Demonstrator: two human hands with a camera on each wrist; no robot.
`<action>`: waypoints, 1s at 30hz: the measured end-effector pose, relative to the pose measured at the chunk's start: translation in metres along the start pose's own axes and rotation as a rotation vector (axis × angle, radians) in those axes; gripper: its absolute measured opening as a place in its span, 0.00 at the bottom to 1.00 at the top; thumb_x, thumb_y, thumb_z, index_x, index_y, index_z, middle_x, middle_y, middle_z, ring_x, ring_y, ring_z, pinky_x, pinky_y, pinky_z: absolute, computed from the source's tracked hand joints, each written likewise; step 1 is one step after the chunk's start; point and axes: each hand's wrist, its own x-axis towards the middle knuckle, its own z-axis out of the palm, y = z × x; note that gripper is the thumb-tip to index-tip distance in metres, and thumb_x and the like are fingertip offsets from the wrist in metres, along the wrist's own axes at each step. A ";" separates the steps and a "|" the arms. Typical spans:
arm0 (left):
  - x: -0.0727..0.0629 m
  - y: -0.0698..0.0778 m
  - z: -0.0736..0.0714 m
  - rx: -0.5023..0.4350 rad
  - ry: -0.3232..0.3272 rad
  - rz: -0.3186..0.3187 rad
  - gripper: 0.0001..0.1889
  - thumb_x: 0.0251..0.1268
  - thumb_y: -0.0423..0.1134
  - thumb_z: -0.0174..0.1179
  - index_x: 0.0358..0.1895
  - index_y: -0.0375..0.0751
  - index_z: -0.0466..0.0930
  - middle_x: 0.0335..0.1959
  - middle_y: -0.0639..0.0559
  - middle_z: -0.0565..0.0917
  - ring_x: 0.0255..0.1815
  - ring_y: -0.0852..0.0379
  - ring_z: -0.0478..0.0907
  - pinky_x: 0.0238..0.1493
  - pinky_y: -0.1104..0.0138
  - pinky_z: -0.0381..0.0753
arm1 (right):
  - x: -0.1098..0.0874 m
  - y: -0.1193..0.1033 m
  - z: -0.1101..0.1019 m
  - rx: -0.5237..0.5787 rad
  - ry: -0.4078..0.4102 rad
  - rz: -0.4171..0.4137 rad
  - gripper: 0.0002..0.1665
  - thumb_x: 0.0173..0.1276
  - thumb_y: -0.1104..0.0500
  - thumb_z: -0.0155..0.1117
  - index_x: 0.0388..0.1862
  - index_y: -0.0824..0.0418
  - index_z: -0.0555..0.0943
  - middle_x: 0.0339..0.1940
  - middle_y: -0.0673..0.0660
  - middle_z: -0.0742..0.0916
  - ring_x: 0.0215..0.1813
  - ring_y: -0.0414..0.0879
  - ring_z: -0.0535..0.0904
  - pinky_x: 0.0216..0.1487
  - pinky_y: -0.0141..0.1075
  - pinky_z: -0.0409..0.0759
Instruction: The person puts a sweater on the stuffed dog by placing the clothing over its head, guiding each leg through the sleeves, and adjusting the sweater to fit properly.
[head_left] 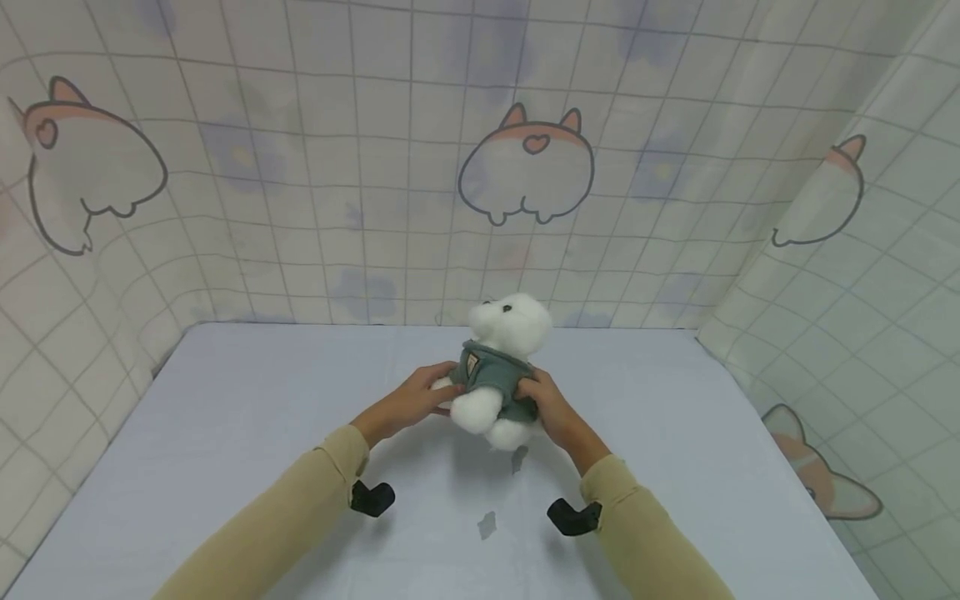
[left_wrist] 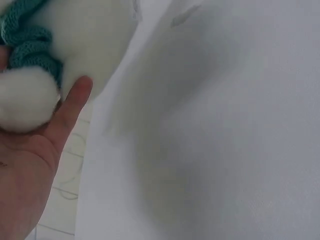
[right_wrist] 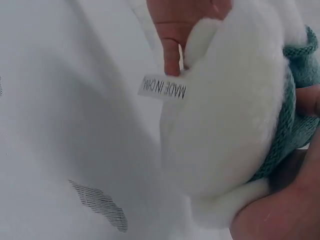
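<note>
A white plush toy point(head_left: 517, 325) in a green knitted sweater point(head_left: 491, 367) is held up over the table, its head tilted to the left in the head view. My left hand point(head_left: 412, 398) grips its side by one round white paw point(left_wrist: 25, 100), which sits between thumb and fingers in the left wrist view. On the opposite side my right hand point(head_left: 555, 412) holds the toy's body, the thumb pressed on the sweater. A white tag point(right_wrist: 162, 88) reading MADE IN CHINA sticks out from the toy's fur in the right wrist view.
The white table point(head_left: 285, 367) carries small grey patches point(head_left: 487, 525) in front of the toy. A checked curtain point(head_left: 337, 167) with cartoon animals hangs behind the table and along both sides. Black wrist mounts point(head_left: 372, 498) stick out from both sleeves.
</note>
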 end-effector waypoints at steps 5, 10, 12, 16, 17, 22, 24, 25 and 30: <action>0.000 -0.001 0.000 0.165 0.158 -0.017 0.23 0.71 0.46 0.52 0.66 0.45 0.69 0.62 0.46 0.76 0.64 0.48 0.72 0.65 0.50 0.71 | 0.003 -0.003 0.001 -0.185 0.052 -0.071 0.31 0.68 0.57 0.50 0.70 0.58 0.67 0.63 0.59 0.78 0.62 0.51 0.73 0.63 0.47 0.73; -0.001 -0.001 0.001 0.171 0.300 -0.012 0.20 0.71 0.41 0.52 0.63 0.39 0.69 0.60 0.41 0.77 0.61 0.45 0.74 0.62 0.49 0.73 | 0.004 -0.005 0.004 -0.460 0.236 -0.178 0.24 0.70 0.54 0.59 0.64 0.55 0.74 0.59 0.55 0.82 0.57 0.50 0.78 0.55 0.47 0.76; -0.001 0.000 0.003 0.172 0.343 0.004 0.20 0.71 0.41 0.52 0.62 0.38 0.69 0.59 0.40 0.78 0.59 0.44 0.76 0.60 0.49 0.75 | 0.005 -0.006 0.005 -0.511 0.270 -0.194 0.23 0.72 0.53 0.57 0.64 0.56 0.74 0.60 0.55 0.81 0.56 0.50 0.79 0.53 0.47 0.76; -0.001 0.002 0.008 0.198 0.395 0.068 0.19 0.71 0.40 0.52 0.61 0.37 0.68 0.57 0.39 0.79 0.56 0.45 0.77 0.56 0.51 0.77 | 0.004 -0.012 0.009 -0.443 0.240 -0.147 0.29 0.75 0.44 0.51 0.68 0.56 0.70 0.65 0.56 0.78 0.61 0.53 0.76 0.59 0.52 0.76; 0.000 0.002 0.010 0.201 0.401 0.080 0.19 0.71 0.40 0.52 0.61 0.38 0.67 0.57 0.40 0.79 0.55 0.45 0.78 0.55 0.52 0.78 | 0.004 -0.014 0.010 -0.419 0.222 -0.133 0.32 0.74 0.41 0.51 0.70 0.55 0.68 0.67 0.56 0.77 0.63 0.53 0.75 0.61 0.53 0.75; 0.000 0.000 0.016 0.228 0.409 0.128 0.19 0.70 0.39 0.53 0.61 0.39 0.66 0.53 0.41 0.80 0.49 0.48 0.79 0.49 0.56 0.79 | 0.004 -0.013 0.014 -0.346 0.103 -0.124 0.45 0.66 0.38 0.61 0.76 0.50 0.56 0.73 0.54 0.69 0.72 0.52 0.66 0.69 0.55 0.67; 0.000 0.000 0.018 0.227 0.400 0.124 0.19 0.70 0.39 0.54 0.60 0.40 0.66 0.53 0.41 0.80 0.48 0.48 0.79 0.48 0.56 0.80 | 0.003 -0.013 0.015 -0.316 0.066 -0.106 0.50 0.64 0.38 0.63 0.78 0.47 0.50 0.75 0.53 0.66 0.75 0.52 0.62 0.72 0.56 0.63; 0.000 0.000 0.019 0.229 0.398 0.120 0.19 0.69 0.40 0.54 0.60 0.40 0.66 0.53 0.41 0.80 0.48 0.48 0.79 0.48 0.56 0.80 | 0.002 -0.013 0.016 -0.300 0.054 -0.090 0.52 0.64 0.38 0.63 0.79 0.45 0.47 0.76 0.52 0.64 0.76 0.52 0.60 0.72 0.56 0.62; -0.001 0.000 0.018 0.234 0.414 0.108 0.20 0.68 0.41 0.57 0.60 0.45 0.68 0.54 0.44 0.80 0.49 0.49 0.78 0.48 0.55 0.79 | -0.003 -0.011 0.015 -0.181 0.028 0.044 0.57 0.62 0.38 0.65 0.79 0.40 0.41 0.79 0.54 0.59 0.73 0.59 0.65 0.64 0.55 0.73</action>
